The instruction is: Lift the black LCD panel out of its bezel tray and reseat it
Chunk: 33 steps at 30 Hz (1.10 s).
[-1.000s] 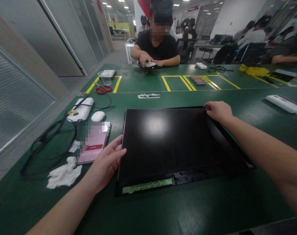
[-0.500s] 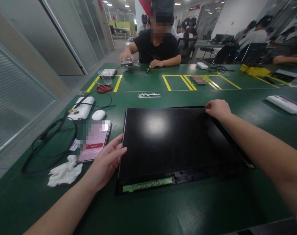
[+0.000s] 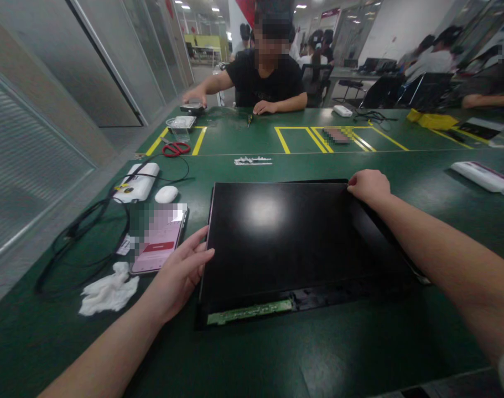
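A black LCD screen panel lies face up in front of me, a dark frame showing around its edges. A narrow green circuit board runs along its near left edge. My left hand rests against the panel's left side, its fingers stretched out and apart. At the far right corner, my right hand is closed with its fingertips pinching the panel's edge; the exact grip is partly hidden. Beside my left hand are a phone and a crumpled white tissue.
Left on the green table are a black cable, a white device, a small white case and red-handled scissors. White strips lie beyond the panel. Opposite sits a co-worker. A white power bank is at right.
The co-worker's hand across the table has moved a dark boxy object toward the left. My hands and the panel stay nearly where they were.
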Each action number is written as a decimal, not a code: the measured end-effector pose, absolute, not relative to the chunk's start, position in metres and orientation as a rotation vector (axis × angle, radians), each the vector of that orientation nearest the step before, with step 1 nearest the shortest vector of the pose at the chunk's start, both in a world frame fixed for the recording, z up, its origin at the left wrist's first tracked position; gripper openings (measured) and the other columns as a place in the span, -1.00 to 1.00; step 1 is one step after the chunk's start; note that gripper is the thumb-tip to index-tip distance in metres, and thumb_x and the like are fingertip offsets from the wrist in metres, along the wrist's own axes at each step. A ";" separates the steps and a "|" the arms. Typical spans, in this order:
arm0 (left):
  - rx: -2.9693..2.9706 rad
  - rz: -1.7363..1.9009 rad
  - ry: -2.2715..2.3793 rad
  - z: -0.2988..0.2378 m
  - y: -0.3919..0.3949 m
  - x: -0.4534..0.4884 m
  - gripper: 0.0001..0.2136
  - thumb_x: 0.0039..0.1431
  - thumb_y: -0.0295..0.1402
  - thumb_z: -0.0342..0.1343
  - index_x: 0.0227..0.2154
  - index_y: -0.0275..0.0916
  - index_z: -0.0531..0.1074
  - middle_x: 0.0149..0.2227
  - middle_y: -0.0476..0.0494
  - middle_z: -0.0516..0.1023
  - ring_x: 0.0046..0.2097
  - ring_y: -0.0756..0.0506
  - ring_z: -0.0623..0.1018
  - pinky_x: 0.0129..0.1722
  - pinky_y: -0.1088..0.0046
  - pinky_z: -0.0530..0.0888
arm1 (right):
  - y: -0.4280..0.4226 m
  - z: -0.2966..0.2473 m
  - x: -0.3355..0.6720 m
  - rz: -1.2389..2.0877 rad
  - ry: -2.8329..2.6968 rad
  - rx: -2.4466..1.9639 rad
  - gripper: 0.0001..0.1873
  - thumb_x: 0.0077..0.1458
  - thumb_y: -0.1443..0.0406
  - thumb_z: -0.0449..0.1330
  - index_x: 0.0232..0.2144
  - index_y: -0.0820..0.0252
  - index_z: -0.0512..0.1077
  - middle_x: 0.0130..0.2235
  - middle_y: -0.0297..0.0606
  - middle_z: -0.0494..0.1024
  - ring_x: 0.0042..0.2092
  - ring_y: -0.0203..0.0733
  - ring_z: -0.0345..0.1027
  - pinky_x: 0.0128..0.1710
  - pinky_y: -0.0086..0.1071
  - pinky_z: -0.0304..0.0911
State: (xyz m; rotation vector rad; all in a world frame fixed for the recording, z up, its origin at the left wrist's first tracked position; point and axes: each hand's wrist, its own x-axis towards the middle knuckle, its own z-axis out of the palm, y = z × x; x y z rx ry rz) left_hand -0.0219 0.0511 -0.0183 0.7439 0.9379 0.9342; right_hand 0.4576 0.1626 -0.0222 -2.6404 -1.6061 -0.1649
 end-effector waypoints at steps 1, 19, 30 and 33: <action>0.744 0.936 0.942 -0.018 0.051 -0.022 -0.36 -0.05 -0.52 0.50 0.16 -0.24 0.54 -0.30 -0.07 0.79 -0.44 -0.06 0.71 -0.43 0.56 0.64 | 0.163 -0.023 0.457 -0.173 -1.609 -2.641 -0.79 0.04 0.31 0.34 -0.25 0.13 0.73 -0.11 0.05 0.70 -0.06 0.19 0.60 -0.10 -0.05 0.51; 0.731 0.951 0.921 -0.022 0.053 -0.022 -0.42 -0.11 -0.47 0.56 0.05 -0.23 0.60 -0.35 -0.03 0.77 -0.48 -0.03 0.69 -0.47 0.61 0.61 | 0.140 -0.008 0.466 0.084 -1.434 -2.410 -0.78 0.02 0.32 0.31 -0.24 0.11 0.69 -0.21 -0.16 0.67 -0.10 -0.02 0.52 -0.02 -0.22 0.36; 0.765 0.927 1.010 -0.026 0.055 -0.023 -0.15 -0.23 -0.48 0.61 0.23 -0.16 0.51 -0.16 -0.12 0.81 -0.21 -0.27 0.80 -0.25 0.34 0.74 | 0.055 -0.028 0.474 0.535 -1.138 -2.193 -0.69 0.04 0.21 0.35 -0.13 0.14 0.63 -0.21 -0.13 0.68 -0.20 -0.07 0.55 -0.13 -0.19 0.48; 0.777 0.941 1.029 -0.025 0.055 -0.023 -0.14 -0.25 -0.48 0.61 0.23 -0.13 0.52 -0.13 -0.13 0.81 -0.19 -0.27 0.80 -0.26 0.35 0.75 | 0.039 -0.034 0.475 0.542 -1.136 -2.163 -0.66 -0.03 0.20 0.40 -0.15 0.10 0.65 -0.12 -0.12 0.69 -0.10 0.01 0.58 0.02 -0.10 0.47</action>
